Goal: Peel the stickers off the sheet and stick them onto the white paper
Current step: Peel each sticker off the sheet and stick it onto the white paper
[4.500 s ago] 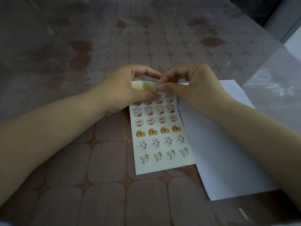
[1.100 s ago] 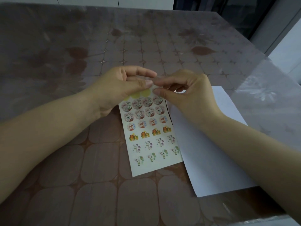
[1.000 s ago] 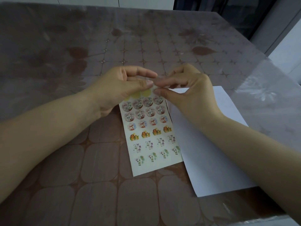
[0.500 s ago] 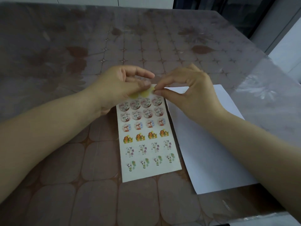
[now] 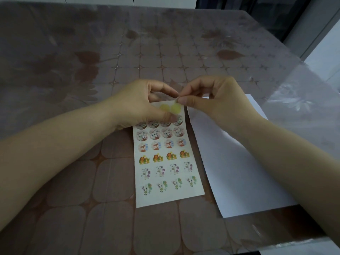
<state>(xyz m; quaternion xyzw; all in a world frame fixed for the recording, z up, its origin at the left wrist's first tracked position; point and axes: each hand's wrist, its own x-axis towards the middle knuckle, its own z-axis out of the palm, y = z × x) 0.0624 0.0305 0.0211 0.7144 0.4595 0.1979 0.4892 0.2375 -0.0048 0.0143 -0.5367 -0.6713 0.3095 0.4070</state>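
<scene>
A desk [image 5: 114, 190] under a brown patterned cloth and a clear plastic cover filled the view, with a dim wall and doorway behind its far right corner. The sticker sheet [image 5: 166, 173] lay flat in the middle, rows of small cartoon animals facing up. The white paper [image 5: 239, 172] lay just beside its right edge, reaching the near edge of the desk. The left hand [image 5: 138, 105] gripped the top of the sheet, its thumb pressed on the upper rows and its fingers [image 5: 165, 90] curled over the far edge. The right hand [image 5: 219, 100] hovered over the sheet's top right corner, its thumb and forefinger closed in a pinch on the upper rim of a round yellow sticker [image 5: 176, 108]. Another yellow round [image 5: 164, 107] sat just left of it.
</scene>
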